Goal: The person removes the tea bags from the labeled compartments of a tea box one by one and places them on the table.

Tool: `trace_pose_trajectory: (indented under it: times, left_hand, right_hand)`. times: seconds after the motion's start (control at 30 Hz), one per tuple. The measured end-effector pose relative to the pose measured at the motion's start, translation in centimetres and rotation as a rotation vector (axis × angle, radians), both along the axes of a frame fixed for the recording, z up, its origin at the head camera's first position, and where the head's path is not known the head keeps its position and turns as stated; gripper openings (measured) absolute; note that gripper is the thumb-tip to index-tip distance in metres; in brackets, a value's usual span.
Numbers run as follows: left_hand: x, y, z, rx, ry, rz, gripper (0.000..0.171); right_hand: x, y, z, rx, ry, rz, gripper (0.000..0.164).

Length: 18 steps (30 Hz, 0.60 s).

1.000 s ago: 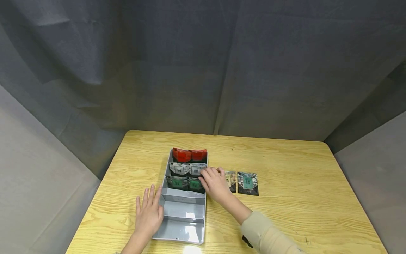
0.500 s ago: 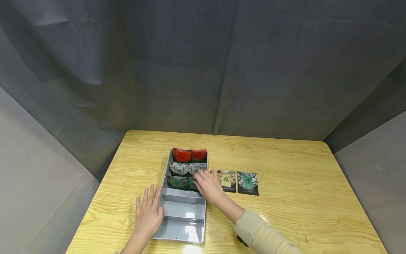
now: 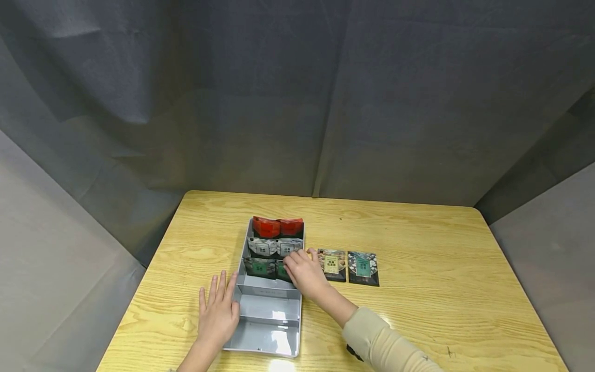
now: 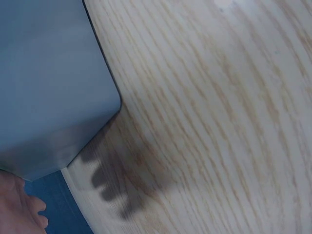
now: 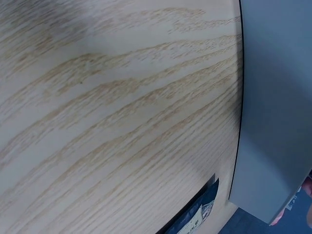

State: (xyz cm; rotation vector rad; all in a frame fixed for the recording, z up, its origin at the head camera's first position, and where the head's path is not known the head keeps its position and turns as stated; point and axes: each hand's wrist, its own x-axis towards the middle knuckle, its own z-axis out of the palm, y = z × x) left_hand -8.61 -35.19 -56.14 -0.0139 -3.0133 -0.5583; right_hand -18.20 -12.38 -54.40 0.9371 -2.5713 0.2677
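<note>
A grey divided tray (image 3: 267, 336) stands on the table. My left hand (image 3: 218, 315) lies along its left side, fingers spread and straight, with the fingertips by the rim. In the third compartment from the back stand two dark sachets with green labels. The left green sachet (image 3: 260, 268) shows fully. My right hand (image 3: 307, 274) reaches over the tray's right wall and pinches the top of the right green sachet (image 3: 280, 270), covering most of it. Behind are white-labelled sachets (image 3: 262, 248) and red sachets (image 3: 267, 228), two in each row.
Right of the tray, a yellow-labelled sachet (image 3: 332, 265) and a teal-labelled sachet (image 3: 363, 268) lie flat on the wooden table (image 3: 432, 289). The tray's two front compartments hold nothing. A dark cloth (image 3: 260, 103) hangs behind the table.
My right hand has shifted a little left and down over the right green sachet, uncovering the yellow-labelled sachet, then stayed nearly still. The left hand has not moved.
</note>
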Motion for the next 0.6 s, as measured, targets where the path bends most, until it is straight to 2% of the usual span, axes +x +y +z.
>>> trace_pose_trajectory:
  times: [0.37,0.6]
  left_hand:
    - [0.0,0.0,0.0,-0.006,0.0,-0.001,0.056]
    - [0.0,0.0,0.0,-0.002,-0.013,-0.001,0.056]
  right_hand:
    - [-0.4,0.4,0.9,-0.06,0.033,-0.002,0.007]
    - [-0.9,1.1,3.1,-0.168,0.093,-0.002,0.006]
